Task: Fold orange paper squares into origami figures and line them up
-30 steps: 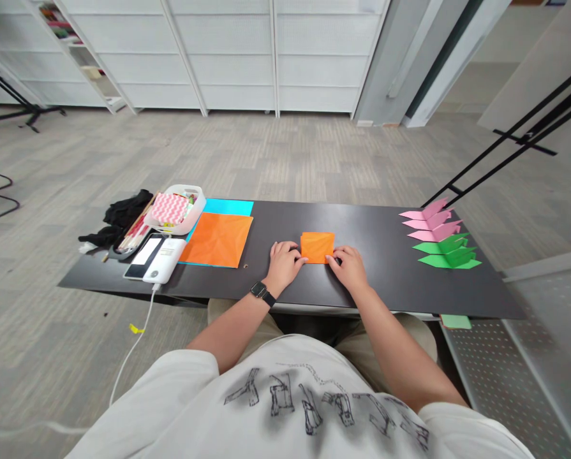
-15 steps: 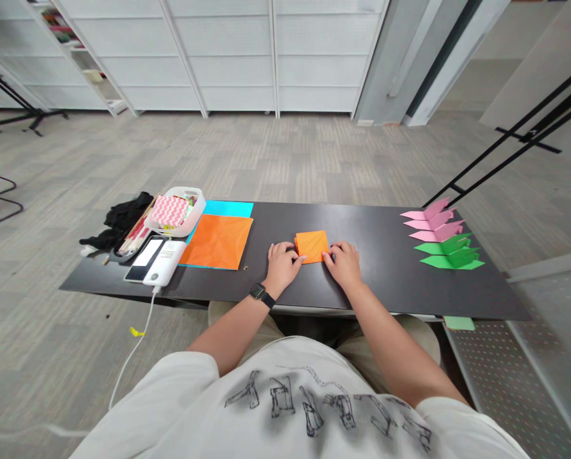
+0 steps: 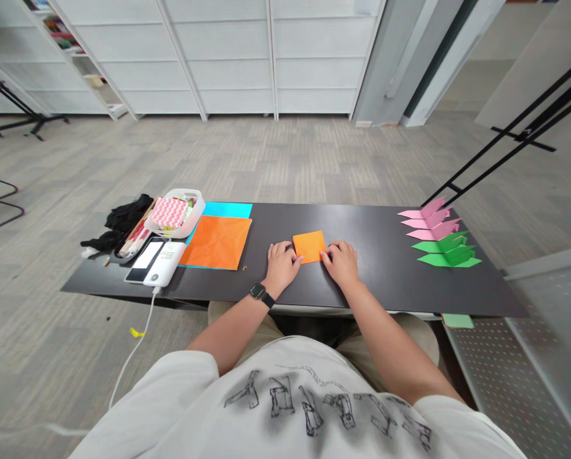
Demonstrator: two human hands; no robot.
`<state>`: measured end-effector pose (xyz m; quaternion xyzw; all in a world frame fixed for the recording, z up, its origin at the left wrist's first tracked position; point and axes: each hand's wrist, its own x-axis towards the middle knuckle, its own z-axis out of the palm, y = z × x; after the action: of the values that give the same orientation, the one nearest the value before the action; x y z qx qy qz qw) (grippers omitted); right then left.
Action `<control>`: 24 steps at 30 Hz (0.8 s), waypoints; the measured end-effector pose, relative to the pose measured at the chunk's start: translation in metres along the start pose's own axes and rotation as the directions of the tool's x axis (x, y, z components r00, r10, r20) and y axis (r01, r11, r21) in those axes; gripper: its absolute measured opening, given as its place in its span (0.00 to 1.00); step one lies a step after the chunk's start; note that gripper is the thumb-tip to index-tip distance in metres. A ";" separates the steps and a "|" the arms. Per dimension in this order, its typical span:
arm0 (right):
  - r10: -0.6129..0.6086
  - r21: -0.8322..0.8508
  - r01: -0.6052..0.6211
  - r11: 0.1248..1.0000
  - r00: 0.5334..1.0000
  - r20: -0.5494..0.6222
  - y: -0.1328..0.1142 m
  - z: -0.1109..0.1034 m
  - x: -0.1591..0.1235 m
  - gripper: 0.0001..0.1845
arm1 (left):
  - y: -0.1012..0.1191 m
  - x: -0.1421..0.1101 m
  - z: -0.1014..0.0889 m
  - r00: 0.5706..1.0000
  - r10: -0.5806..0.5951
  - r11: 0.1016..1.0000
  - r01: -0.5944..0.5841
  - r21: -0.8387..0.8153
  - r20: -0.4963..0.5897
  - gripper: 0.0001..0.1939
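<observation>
A small folded square of orange origami paper (image 3: 309,247) lies on the dark table in front of me. My left hand (image 3: 283,262), with a black watch on its wrist, is closed at the square's lower left corner, thumb and curled fingers on the edge. On the other side my right hand (image 3: 341,261) pinches the lower right corner between thumb and fingers. Several folded cranes, pink (image 3: 431,221) and green (image 3: 448,250), stand in a row at the table's right end. The undersides of both hands are hidden.
Left of my hands lie orange sheets (image 3: 218,243) over blue sheets (image 3: 230,209). Beyond them are a white basket (image 3: 196,213) with a pink zigzag-patterned item, a white power bank (image 3: 165,262) with a cable, a phone-like device (image 3: 144,260) and black cloth (image 3: 128,213).
The folded square's left side, where a layer stuck out before, now looks more even. Both hands keep nearly the same place; the view has shifted slightly.
</observation>
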<state>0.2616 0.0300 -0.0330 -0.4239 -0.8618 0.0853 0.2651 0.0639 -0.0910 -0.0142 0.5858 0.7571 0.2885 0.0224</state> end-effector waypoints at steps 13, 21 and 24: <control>0.036 0.102 -0.038 0.994 0.999 0.023 0.008 0.005 0.011 0.11 | -0.001 0.006 -0.009 0.923 0.338 0.937 -0.348 0.023 0.184 0.22; -0.023 0.119 0.015 0.993 0.997 0.072 0.000 0.023 0.050 0.08 | -0.019 0.026 -0.027 0.887 0.372 0.921 -0.389 0.008 0.275 0.24; -0.008 0.121 0.000 0.993 0.998 0.065 0.000 0.029 0.057 0.07 | -0.027 0.034 -0.026 0.892 0.352 0.931 -0.366 -0.006 0.283 0.19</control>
<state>0.2181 0.0766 -0.0355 -0.4025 -0.8640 0.1508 0.2623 0.0198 -0.0752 0.0050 0.7506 0.6317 0.1838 0.0614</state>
